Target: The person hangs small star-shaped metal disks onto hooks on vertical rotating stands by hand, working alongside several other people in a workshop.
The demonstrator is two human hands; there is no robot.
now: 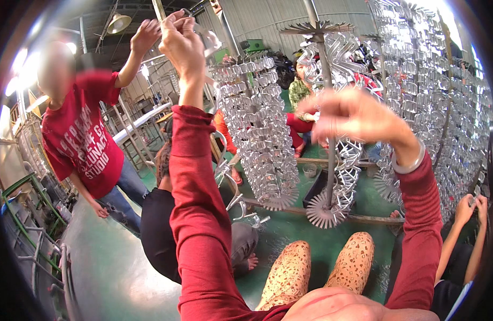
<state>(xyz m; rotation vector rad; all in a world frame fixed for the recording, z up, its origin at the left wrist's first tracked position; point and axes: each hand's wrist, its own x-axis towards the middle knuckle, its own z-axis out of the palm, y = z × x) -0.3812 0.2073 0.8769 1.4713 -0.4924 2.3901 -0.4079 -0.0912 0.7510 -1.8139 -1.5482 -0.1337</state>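
My left hand (185, 45) is raised high at the upper left, fingers closed beside a pale upright bar (159, 9). What those fingers hold, if anything, I cannot make out; shiny metal shows just behind the hand. My right hand (359, 115) is smeared by motion in front of a metal pole (330, 176), palm down, so its grip does not show. That pole carries fan-like slotted discs, one at the top (316, 28) and one at the bottom (328, 215), with bent silvery metal pieces (349, 166) hanging on its right side.
Racks densely hung with silvery pieces stand at centre left (257, 117) and right (417, 96). A person in a red shirt (91, 128) reaches up near my left hand. Another in black (161, 230) crouches close by. Other hands (471, 208) work at far right. A dark tray (318, 192) lies beyond.
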